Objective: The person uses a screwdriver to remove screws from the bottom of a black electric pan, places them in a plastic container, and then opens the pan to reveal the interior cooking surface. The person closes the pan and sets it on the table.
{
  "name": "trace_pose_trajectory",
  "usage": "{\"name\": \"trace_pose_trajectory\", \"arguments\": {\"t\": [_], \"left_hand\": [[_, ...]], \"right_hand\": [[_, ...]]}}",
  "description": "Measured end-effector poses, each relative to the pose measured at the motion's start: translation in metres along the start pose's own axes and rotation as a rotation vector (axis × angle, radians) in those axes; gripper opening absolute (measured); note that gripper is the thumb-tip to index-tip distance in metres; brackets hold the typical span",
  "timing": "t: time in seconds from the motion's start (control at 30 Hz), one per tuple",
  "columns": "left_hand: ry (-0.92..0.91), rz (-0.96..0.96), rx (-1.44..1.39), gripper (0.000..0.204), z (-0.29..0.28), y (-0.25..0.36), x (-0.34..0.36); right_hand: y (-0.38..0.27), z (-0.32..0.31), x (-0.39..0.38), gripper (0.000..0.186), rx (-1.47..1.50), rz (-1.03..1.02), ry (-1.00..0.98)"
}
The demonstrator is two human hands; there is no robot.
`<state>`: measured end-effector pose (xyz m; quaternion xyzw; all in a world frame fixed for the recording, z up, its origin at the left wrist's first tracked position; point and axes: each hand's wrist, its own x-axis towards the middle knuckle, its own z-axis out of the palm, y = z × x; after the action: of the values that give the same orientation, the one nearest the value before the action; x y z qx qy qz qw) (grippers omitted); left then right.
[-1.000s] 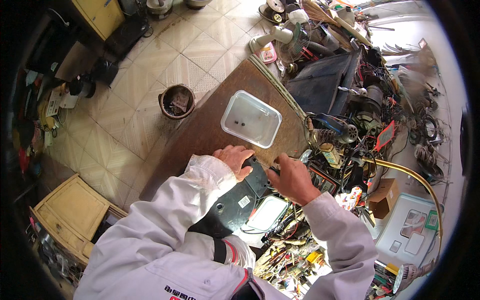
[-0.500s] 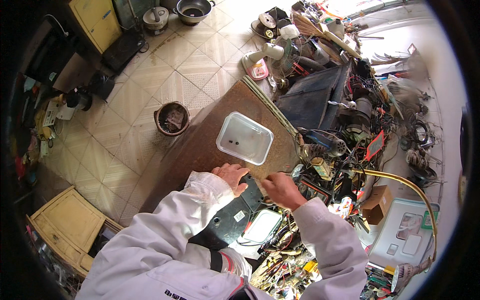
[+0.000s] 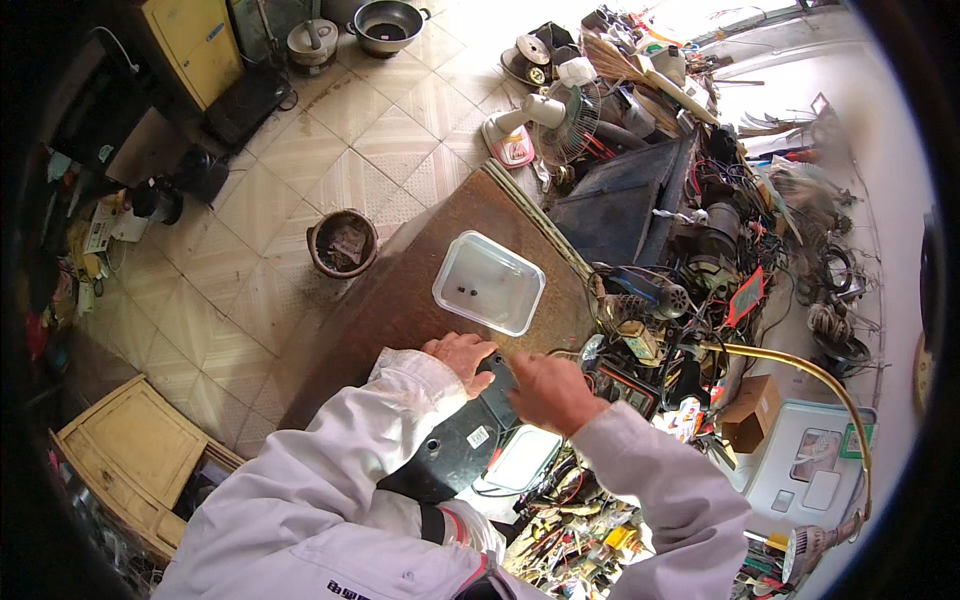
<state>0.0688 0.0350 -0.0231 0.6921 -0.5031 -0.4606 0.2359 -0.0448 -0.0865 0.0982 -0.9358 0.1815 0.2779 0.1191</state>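
White sleeves (image 3: pixel 335 435): both your forearms come from the lower edge, the left one reaching far across, the right one bent inward.
Black case (image 3: pixel 445 458): it lies below your two hands, between them and your body, with a small white label (image 3: pixel 478 437) on it; its upper end goes partly under your left hand.
Pale flat tray (image 3: pixel 527 458): it is just to the right of the black case, and bright with light.
Tool heap (image 3: pixel 570 535): many small tools and parts lie mixed below your right forearm.
Right hand (image 3: pixel 552 388): your fingers are curled in, above the right side of the case; I cannot tell if something is inside them.
Left hand (image 3: pixel 462 362): your thumb stands a little apart from the fingers, at the upper end of the case; I cannot tell if they pinch it or only rest there.
Brown table (image 3: pixel 385 320): its worn top spreads beyond your hands.
Clear container (image 3: pixel 505 275): it stands on this table, just past your hands, with two small dark pieces (image 3: pixel 467 291) in it.
Gooseneck lamp (image 3: pixel 800 358): its golden arm bends down at the right.
Round pot (image 3: pixel 317 245): it is on the tiled floor (image 3: pixel 260 205), left of the table.
Fan (image 3: pixel 575 125): it is past the far end of the table, near piled things.
Black pan (image 3: pixel 387 28): it is farther away, on the tiles.
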Motion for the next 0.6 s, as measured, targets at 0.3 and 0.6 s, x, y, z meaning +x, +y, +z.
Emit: {"name": "trace_pose_trajectory", "arguments": {"t": [0.3,0.6], "left_hand": [[0.013,-0.014,0.003,0.059,0.002,0.002,-0.001],[0.014,-0.031,-0.001,0.059,-0.002,0.005,-0.003]], "right_hand": [[0.015,-0.009,0.013,0.024,0.401,0.34,-0.115],[0.014,0.003,0.005,0.021,0.056,0.096,-0.107]]}}
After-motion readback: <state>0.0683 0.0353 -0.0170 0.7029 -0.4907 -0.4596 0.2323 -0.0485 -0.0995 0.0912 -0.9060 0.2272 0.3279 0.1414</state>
